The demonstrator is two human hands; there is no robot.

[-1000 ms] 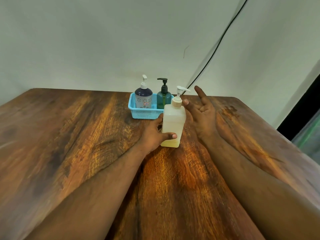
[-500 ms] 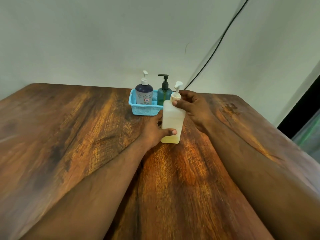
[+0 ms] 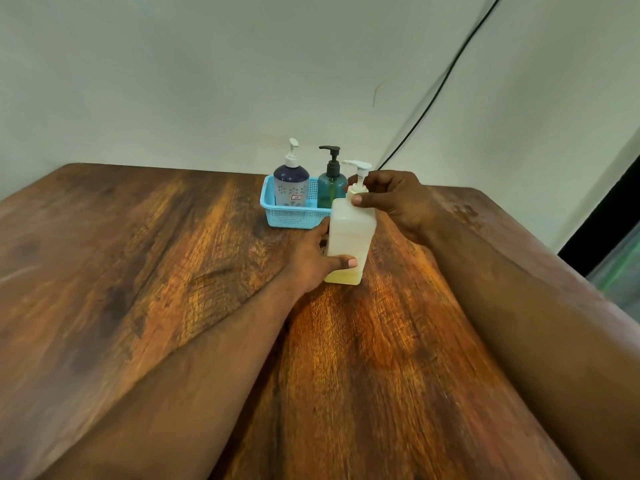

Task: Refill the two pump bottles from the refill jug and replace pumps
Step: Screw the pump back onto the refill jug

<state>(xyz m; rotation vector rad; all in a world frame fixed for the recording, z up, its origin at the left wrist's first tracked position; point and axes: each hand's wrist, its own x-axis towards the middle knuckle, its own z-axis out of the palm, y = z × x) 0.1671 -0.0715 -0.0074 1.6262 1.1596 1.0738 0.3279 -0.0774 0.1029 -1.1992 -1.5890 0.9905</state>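
A translucent white square bottle point(image 3: 349, 230) with a little yellow liquid at its bottom stands upright on the wooden table. My left hand point(image 3: 311, 261) grips its lower body, thumb across the front. My right hand point(image 3: 394, 199) is closed around the white pump collar point(image 3: 358, 181) at the bottle's neck. Behind it, a light blue basket point(image 3: 291, 216) holds a dark blue pump bottle point(image 3: 291, 185) with a white pump and a teal pump bottle point(image 3: 330, 187) with a black pump. No jug is in view.
The wooden table point(image 3: 173, 271) ends close behind the basket at a pale wall. A black cable point(image 3: 446, 74) runs diagonally down the wall to the table's back edge. The table's right edge drops off by a dark opening point(image 3: 609, 216).
My right hand went from open beside the pump to closed on its collar. The pump head has turned and its spout points right again.
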